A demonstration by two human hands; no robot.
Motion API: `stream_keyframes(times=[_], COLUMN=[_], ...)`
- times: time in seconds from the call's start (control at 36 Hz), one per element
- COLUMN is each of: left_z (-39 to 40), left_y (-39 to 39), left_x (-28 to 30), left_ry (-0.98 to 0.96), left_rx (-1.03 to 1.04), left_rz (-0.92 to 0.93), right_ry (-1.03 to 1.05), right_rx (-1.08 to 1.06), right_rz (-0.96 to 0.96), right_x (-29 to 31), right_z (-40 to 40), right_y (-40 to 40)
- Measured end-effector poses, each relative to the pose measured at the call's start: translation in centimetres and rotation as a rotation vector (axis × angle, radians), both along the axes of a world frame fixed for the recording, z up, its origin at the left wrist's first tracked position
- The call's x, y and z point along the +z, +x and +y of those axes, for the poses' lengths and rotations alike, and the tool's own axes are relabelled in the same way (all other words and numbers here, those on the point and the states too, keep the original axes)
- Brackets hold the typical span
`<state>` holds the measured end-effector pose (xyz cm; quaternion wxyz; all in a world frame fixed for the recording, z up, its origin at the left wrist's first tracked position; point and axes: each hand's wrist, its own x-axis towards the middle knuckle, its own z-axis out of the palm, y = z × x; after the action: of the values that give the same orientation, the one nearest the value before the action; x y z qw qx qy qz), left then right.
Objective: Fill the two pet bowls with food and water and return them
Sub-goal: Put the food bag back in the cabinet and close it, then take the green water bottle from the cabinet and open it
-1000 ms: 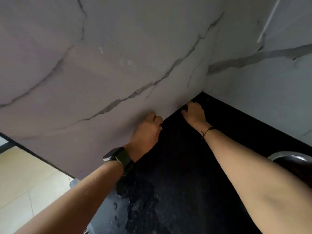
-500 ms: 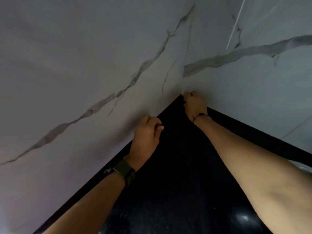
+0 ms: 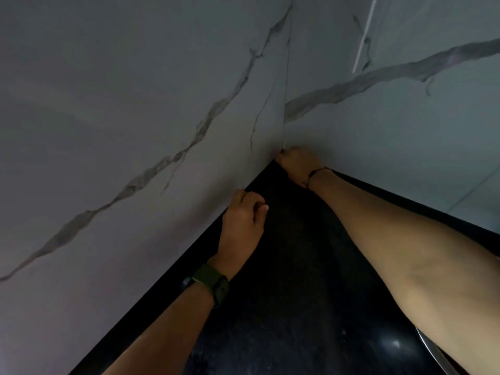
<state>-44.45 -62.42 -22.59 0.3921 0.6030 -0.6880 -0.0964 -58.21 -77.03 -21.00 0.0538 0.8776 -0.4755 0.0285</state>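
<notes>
No pet bowl shows in this view. My left hand [image 3: 243,223], with a dark watch on the wrist, rests on the black countertop [image 3: 292,293] where it meets the left marble wall [image 3: 135,131]. Its fingers are curled shut against the wall's base, and nothing is visible in them. My right hand [image 3: 296,163], with a thin black cord at the wrist, is pushed into the corner where the two walls meet. Its fingers point away from me and are hidden.
White marble-look walls with grey veins close off the left and the back [image 3: 405,117]. A curved metal rim [image 3: 435,355] shows at the bottom right under my right forearm. The black counter narrows toward the corner.
Both hands have reached further into the corner, the right one from the wall's base into the corner itself. The view has tipped up, and the floor on the left is out of view.
</notes>
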Motion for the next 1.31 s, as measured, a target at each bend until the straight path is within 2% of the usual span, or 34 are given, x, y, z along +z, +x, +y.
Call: stream_keyframes(times=[0.14,0.28,0.36,0.44,0.58,0.78,0.97,1.08,1.31], left_z=[-0.1,-0.3,-0.1,0.6,3.9,10.0,13.0,14.3,16.8], left_y=[-0.1,-1.0,-2.1,-4.3,-10.4,-18.2,-20.3,-20.2,-21.3], left_x=[0.5,2.7,4.6,6.6,9.1,10.1,11.4,13.0,17.8], left_ry=[0.097,0.192,0.208,0.224,0.287,0.371,0.401,0.369,0.239], left_rx=[-0.026,-0.022,-0.037,-0.092,-0.301,-0.552,-0.576,-0.584,-0.638], left_rz=[0.036,0.094,0.151,0.198,0.181,0.142,0.027,-0.008,-0.056], right_ry=[0.035,0.095,0.087,0.123,0.116,0.135,0.320,0.210,0.065], right_rx=[-0.038,-0.194,-0.218,-0.257,-0.372,-0.641,-0.727,-0.763,-0.766], right_rz=[-0.080,-0.472,-0.583,-0.607,-0.564,-0.493,-0.700,-0.819,-0.907], right_x=[0.1,1.4,3.1,5.6,9.7,12.7,13.3,13.9,17.5], right_z=[0.9,4.6,8.3,12.4,19.1,27.6,33.1,34.4,38.3], right_y=[0.0,-0.8,-2.5,-4.9,-10.0,-17.9,-19.9,-20.2,-21.1])
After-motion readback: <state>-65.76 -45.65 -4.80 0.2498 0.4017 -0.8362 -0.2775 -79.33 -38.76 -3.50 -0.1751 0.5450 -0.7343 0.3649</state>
